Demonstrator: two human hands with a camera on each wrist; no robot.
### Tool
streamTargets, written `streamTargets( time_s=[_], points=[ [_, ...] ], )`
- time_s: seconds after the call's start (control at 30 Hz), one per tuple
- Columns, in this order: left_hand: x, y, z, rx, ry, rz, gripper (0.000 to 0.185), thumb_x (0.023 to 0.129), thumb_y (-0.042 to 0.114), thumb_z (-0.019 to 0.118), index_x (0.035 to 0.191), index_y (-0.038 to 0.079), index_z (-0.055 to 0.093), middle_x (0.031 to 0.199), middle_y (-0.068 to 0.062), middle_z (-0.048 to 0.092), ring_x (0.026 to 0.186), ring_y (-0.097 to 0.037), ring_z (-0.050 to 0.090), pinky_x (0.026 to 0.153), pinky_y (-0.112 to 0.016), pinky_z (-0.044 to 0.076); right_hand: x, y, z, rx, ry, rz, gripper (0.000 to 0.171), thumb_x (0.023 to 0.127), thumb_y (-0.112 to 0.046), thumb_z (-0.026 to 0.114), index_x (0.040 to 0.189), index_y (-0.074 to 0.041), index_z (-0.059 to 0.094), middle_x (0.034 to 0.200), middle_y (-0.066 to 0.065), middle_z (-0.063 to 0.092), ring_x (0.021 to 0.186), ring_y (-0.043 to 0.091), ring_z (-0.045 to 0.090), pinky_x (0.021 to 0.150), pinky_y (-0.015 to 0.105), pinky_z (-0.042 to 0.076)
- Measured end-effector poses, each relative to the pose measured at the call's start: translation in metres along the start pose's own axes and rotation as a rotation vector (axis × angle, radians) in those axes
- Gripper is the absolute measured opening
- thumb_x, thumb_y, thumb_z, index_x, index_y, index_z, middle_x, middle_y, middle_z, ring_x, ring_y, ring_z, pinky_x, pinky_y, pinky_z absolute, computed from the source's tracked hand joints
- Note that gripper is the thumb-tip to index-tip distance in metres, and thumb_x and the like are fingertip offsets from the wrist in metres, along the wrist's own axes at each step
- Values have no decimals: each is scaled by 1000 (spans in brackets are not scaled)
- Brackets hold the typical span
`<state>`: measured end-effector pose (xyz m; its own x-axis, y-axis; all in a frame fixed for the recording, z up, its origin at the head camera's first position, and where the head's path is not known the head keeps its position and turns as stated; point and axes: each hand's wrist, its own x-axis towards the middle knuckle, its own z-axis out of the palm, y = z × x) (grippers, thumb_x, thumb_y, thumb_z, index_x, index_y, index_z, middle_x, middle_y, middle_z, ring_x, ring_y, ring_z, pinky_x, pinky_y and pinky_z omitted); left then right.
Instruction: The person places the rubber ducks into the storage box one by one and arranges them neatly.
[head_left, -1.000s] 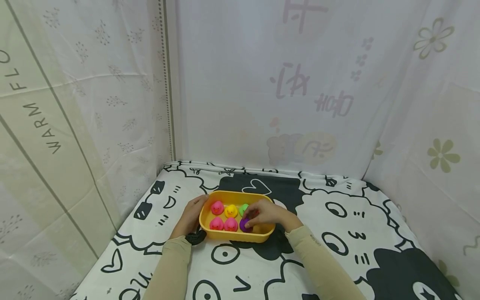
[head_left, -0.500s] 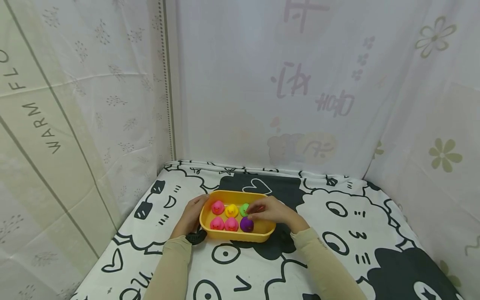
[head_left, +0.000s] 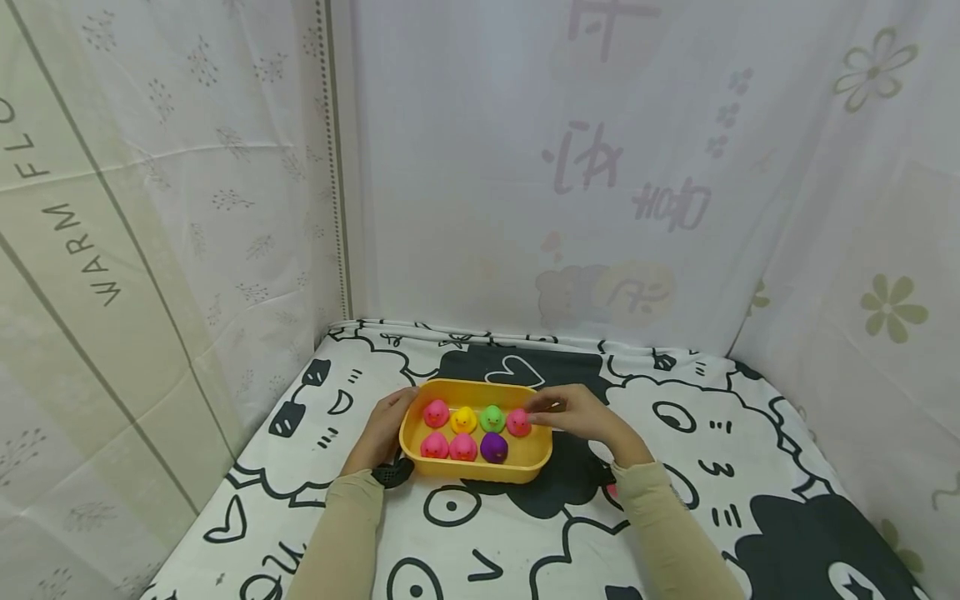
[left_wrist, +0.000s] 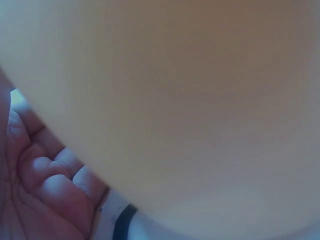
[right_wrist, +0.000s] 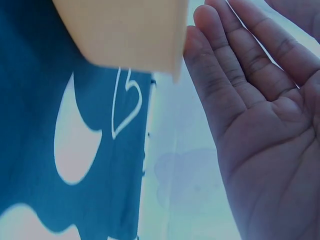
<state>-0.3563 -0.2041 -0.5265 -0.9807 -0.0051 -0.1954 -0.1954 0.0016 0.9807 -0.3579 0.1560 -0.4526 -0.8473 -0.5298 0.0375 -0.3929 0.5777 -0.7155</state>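
A yellow tray [head_left: 480,473] sits on the cartoon-print cloth and holds several small rubber ducks in two rows. The back row has a pink duck [head_left: 435,412], a yellow duck [head_left: 463,419], a green duck [head_left: 492,417] and another pink duck [head_left: 518,422]. Two more pink ducks and a purple duck [head_left: 493,448] stand in front. My left hand [head_left: 390,421] grips the tray's left end; its curled fingers [left_wrist: 50,185] lie against the tray wall [left_wrist: 190,100]. My right hand [head_left: 572,412] is by the tray's right end, palm [right_wrist: 260,115] flat and empty beside the tray corner [right_wrist: 120,30].
White printed curtains close in the left, back and right sides. The black-and-white cloth [head_left: 675,500] covers the whole surface around the tray. A black strap [head_left: 392,475] sits on my left wrist. A small pink bit [head_left: 611,490] peeks out by my right sleeve.
My right hand has left the purple duck and moved out of the tray to its right end. A pink duck now shows at the back row's right. The left hand has not moved.
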Motion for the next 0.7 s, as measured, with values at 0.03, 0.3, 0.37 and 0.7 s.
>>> streamTargets(
  time_s=[0.03, 0.3, 0.37, 0.7],
  points=[
    [0, 0, 0, 0, -2, 0, 63, 88, 61, 56, 136, 19, 53, 142, -3, 53, 129, -23, 53, 102, -36, 51, -2, 2, -2, 3, 7, 8, 35, 81, -52, 71, 108, -29, 71, 107, -10, 70, 104, 14, 65, 88, 34, 59],
    [0, 1, 1, 8, 0, 9, 66, 86, 63, 56, 136, 20, 54, 144, -2, 51, 133, -23, 50, 105, -37, 48, -19, 16, -14, 6, 51, 20, 33, 80, -53, 71, 106, -32, 70, 104, -12, 70, 102, 12, 67, 89, 32, 59],
    [0, 1, 1, 11, 1, 5, 66, 86, 63, 56, 136, 20, 54, 143, -3, 51, 133, -23, 49, 105, -37, 48, -24, 21, -15, 1, 52, 3, 32, 82, -51, 70, 106, -31, 70, 104, -12, 70, 101, 11, 67, 88, 30, 58],
    [-1, 2, 0, 7, 2, 0, 63, 88, 61, 56, 136, 20, 54, 142, -3, 53, 130, -23, 51, 104, -36, 49, -61, 38, -31, 10, 17, 7, 38, 86, -46, 68, 114, -20, 68, 109, -9, 69, 104, 15, 65, 89, 26, 57]
  ],
)
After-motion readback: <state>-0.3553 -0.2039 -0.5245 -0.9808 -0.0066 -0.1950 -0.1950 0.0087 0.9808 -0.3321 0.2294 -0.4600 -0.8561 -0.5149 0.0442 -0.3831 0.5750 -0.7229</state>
